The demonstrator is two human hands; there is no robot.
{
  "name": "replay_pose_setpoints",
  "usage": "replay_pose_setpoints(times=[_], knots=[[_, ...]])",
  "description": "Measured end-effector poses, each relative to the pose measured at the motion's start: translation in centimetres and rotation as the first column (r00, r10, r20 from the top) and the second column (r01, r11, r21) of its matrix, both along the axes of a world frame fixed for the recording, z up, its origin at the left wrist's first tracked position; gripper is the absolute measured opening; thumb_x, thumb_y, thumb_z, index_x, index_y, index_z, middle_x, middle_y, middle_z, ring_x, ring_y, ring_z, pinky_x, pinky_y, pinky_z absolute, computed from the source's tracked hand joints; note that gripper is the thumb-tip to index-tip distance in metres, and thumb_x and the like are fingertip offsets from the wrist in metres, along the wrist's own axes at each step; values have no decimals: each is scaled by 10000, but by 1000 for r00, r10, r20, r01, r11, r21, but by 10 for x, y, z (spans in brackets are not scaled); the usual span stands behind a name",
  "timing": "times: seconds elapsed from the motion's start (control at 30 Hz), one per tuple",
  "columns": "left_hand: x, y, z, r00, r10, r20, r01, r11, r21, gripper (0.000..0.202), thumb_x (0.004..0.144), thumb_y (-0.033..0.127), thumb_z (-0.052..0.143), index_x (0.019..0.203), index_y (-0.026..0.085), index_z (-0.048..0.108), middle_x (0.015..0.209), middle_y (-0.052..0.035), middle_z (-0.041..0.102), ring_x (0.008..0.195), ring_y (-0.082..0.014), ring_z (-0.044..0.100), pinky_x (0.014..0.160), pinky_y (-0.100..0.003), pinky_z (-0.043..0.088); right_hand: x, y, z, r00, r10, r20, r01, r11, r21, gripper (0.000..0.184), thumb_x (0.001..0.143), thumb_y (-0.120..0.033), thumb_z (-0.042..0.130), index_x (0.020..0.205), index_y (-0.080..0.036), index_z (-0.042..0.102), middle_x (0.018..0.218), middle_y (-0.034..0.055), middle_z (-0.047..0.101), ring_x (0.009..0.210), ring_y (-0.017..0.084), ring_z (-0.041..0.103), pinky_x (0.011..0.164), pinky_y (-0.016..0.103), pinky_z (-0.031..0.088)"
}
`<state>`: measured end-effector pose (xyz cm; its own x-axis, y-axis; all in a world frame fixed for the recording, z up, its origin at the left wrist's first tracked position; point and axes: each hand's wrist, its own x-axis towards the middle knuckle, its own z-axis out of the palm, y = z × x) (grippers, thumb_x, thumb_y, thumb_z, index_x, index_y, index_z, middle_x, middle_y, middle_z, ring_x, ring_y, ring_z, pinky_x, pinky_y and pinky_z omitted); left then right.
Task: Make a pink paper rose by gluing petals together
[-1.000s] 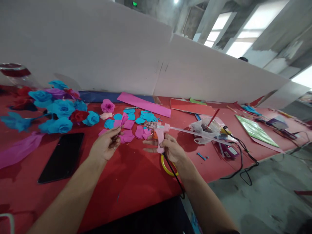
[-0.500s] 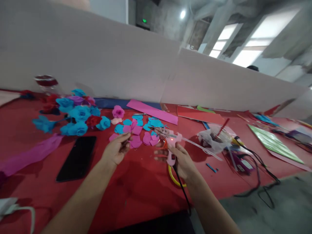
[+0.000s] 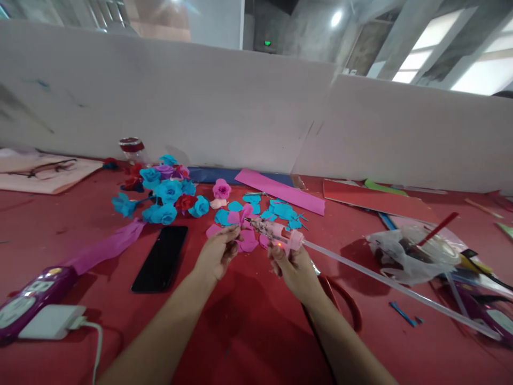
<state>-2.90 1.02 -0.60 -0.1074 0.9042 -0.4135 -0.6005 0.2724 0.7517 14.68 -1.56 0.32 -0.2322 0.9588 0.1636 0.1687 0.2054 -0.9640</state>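
My left hand [image 3: 218, 248] pinches pink crepe-paper petals [image 3: 244, 215] between thumb and fingers. My right hand [image 3: 292, 262] is wrapped round a pale pink glue gun [image 3: 282, 238] with a small red light glowing. The gun's nozzle points left and reaches the held petals; whether it touches them I cannot tell. A long clear glue stick [image 3: 385, 278] sticks out of its back. Loose pink petals [image 3: 248, 241] and cut blue petals [image 3: 284, 210] lie just beyond my hands. Red-handled scissors [image 3: 352, 305] rest beside my right forearm, partly covered by it.
Left of my hands lie a bunch of paper flowers [image 3: 168, 193], a black phone [image 3: 160, 259] and a purple power strip [image 3: 38, 297] with a white charger [image 3: 54, 322]. Rightward stands a plastic-wrapped cup [image 3: 428, 248]. A pink paper strip [image 3: 282, 191] lies near the white partition [image 3: 200, 107].
The glue gun's nozzle has come over to the petals in my left hand. My right fingers, loosely spread before, have closed round the gun. The view has turned left.
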Motion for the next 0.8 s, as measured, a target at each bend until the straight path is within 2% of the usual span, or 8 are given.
replay_pose_setpoints(times=[0.27,0.57,0.8], knots=[[2,-2,-3,1000,-11,-28,11,1000,2,165,572,153,739,722,150,669,586,17,605,443,-18,466,432,-115,378,-2,0,6,999,15,42,-15,1000,7,246,860,-378,506,713,-181,484,525,-57,404,452,80,387,439,200,320],[2,-2,-3,998,6,-57,-6,1000,-11,221,540,208,777,741,167,694,603,20,610,452,-11,457,460,-118,386,0,-1,4,984,-36,173,29,999,44,323,865,-371,480,594,-205,419,487,-48,395,452,94,391,447,212,329],[5,-6,4,987,-17,-157,25,999,49,198,558,239,763,727,159,695,595,16,604,464,-22,450,459,-130,360,-4,-1,6,984,-54,170,45,998,52,225,854,-355,488,693,-198,475,498,-54,412,441,97,401,427,206,326]])
